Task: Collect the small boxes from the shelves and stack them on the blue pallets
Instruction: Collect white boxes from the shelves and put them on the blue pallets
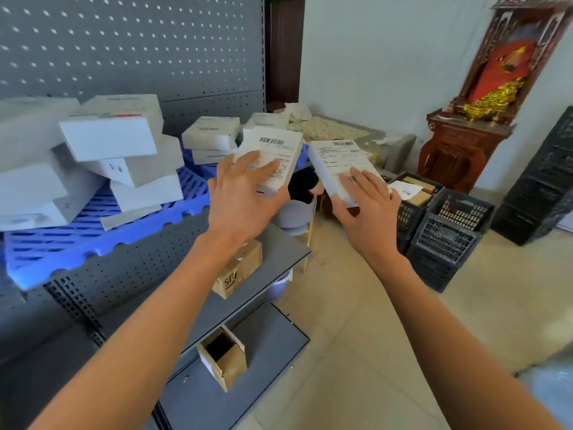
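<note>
Left hand [245,193] clamped on white labelled cardboard box [273,153], right hand [369,206] on second [338,164] — both above blue slatted plastic pallet [102,234] edge, 3 o'clock. Likely light, stiff, smooth — grip long sides.

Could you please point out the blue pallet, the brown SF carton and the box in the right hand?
blue pallet [93,243]: head view, bare front slats.
brown SF carton [238,271]: head view, printed side.
box in the right hand [338,162]: head view, label face.
</note>
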Demonstrator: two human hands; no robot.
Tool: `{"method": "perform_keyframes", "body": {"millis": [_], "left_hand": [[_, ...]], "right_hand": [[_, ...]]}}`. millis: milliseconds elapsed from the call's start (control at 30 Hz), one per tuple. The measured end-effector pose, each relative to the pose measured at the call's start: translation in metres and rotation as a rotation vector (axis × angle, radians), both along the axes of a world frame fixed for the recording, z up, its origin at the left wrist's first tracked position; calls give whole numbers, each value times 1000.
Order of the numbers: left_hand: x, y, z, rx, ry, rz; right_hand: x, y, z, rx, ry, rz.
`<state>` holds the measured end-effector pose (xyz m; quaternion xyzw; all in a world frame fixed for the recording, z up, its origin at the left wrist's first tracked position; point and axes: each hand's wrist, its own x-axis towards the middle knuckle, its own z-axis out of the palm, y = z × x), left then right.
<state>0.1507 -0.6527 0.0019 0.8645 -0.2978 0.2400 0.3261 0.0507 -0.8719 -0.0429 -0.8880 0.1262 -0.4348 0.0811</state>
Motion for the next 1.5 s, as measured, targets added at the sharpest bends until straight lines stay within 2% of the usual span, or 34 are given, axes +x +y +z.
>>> {"method": "perform_keyframes", "body": {"millis": [400,767,967,1133,1500], "left_hand": [[76,-10,39,-57,-26,232],[102,-32,58,-15,26,542],[111,-46,57,-3,91,627],[127,-54,51,73,121,683],[121,-69,55,110,174,719]], "right_hand": [[138,-15,51,-18,-96,274],[220,-48,80,-45,-28,526],[245,-57,78,0,55,646],[249,-55,77,-7,106,674],[255,-56,75,18,136,730]]}}
